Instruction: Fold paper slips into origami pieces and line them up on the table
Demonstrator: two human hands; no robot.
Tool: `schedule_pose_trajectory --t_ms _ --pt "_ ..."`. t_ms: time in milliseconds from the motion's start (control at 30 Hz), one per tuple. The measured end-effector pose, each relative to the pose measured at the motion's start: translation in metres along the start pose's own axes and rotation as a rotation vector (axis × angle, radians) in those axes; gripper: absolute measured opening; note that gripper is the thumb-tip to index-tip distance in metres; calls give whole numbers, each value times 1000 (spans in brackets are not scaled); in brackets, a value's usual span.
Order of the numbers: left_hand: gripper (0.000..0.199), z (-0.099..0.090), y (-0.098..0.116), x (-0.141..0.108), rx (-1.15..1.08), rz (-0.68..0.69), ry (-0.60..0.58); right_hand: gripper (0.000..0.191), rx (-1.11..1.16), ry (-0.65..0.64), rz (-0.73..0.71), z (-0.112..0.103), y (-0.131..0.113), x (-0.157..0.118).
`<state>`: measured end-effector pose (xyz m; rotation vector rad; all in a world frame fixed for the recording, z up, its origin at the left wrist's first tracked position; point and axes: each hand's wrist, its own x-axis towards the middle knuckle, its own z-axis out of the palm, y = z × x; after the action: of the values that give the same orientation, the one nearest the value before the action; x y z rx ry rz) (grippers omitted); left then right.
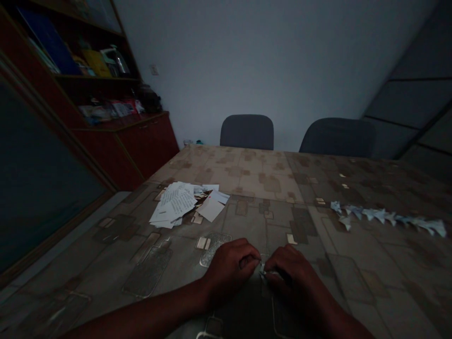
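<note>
Close to the table's near side, my left hand and my right hand face each other with thumbs and fingers pinched. Between the fingertips shows a small pale piece of paper, mostly covered by the fingers. Its exact shape is too small and dark to tell. Both hands appear to grip it, one from each side. Beyond my left hand lies a loose pile of printed paper sheets, with plain pale slips at its right side. To the right, several small folded paper pieces form a row.
A patterned cloth covers the table. Two grey chairs stand at its far edge, before a pale wall. At the left is a reddish cabinet with shelves holding a kettle and other goods. The room is dim.
</note>
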<state>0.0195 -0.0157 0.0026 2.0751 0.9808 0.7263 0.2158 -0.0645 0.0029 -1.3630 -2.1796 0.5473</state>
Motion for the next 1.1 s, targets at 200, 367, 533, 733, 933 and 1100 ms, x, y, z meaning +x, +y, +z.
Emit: schedule_pose_trajectory --t_ms 200,367,533,733,933,1100 --pt "13 0 -1 1 20 -7 -10 13 -35 7 5 2 2 2" --pt "13 0 1 1 19 -13 -9 11 -128 -11 -7 6 2 2" --pt "13 0 2 1 5 -20 10 11 -196 -1 7 9 3 2" --pt "13 0 -1 1 -30 -1 19 11 -138 -19 -62 -7 10 4" --pt "13 1 -3 2 -51 5 26 12 -45 17 24 -31 20 -3" --pt "13 2 -5 2 -48 15 13 11 -92 -30 43 -33 30 -5"
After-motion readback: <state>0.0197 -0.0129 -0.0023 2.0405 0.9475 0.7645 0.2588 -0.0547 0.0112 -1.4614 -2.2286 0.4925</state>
